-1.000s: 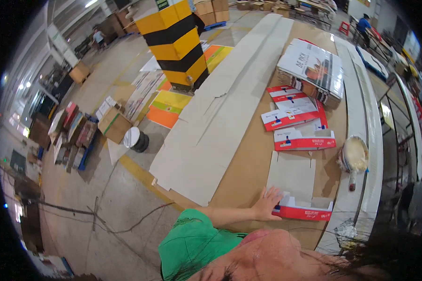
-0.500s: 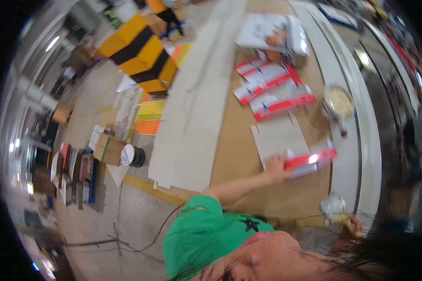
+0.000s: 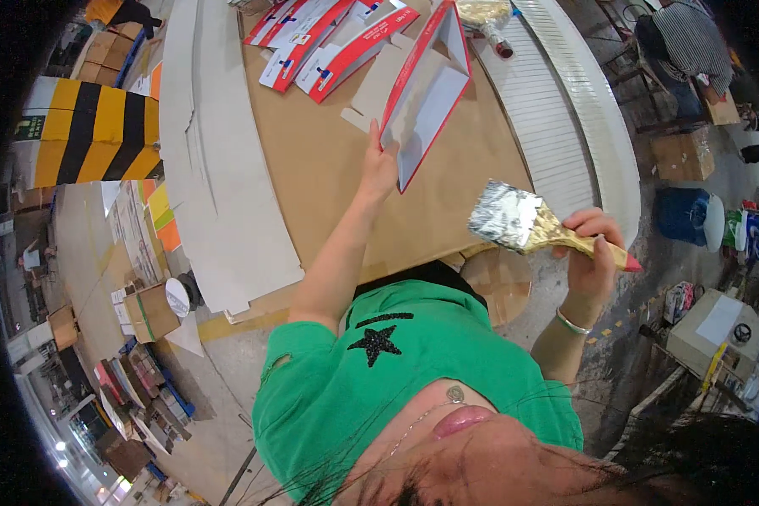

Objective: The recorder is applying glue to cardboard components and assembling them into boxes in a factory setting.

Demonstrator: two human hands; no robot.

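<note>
My left hand [image 3: 379, 171] is closed on the near corner of a folded red-and-white printed cardboard sheet [image 3: 434, 114], which stands tilted with its pale inner side opened toward the right. Under and beside it lies a grey board piece [image 3: 378, 84] with slots cut in its edge. In my right hand [image 3: 594, 249] is a wide paintbrush [image 3: 544, 228], its bristles coated in whitish stuff and pointing left. The brush is held above the table's near right edge, apart from the cardboard.
More red-and-white cardboard sheets [image 3: 329, 46] overlap at the far side of the brown-topped table [image 3: 312, 160]. A pan with a dark handle [image 3: 499, 42] stands at the far right, partly cut off. Long grey board [image 3: 219, 160] runs along the left. A yellow-and-black striped block [image 3: 93, 131] stands beyond it.
My view has turned. The cardboard in my left hand has come up from lying low on the table and now stands opened. The brush in my right hand has risen into fuller view.
</note>
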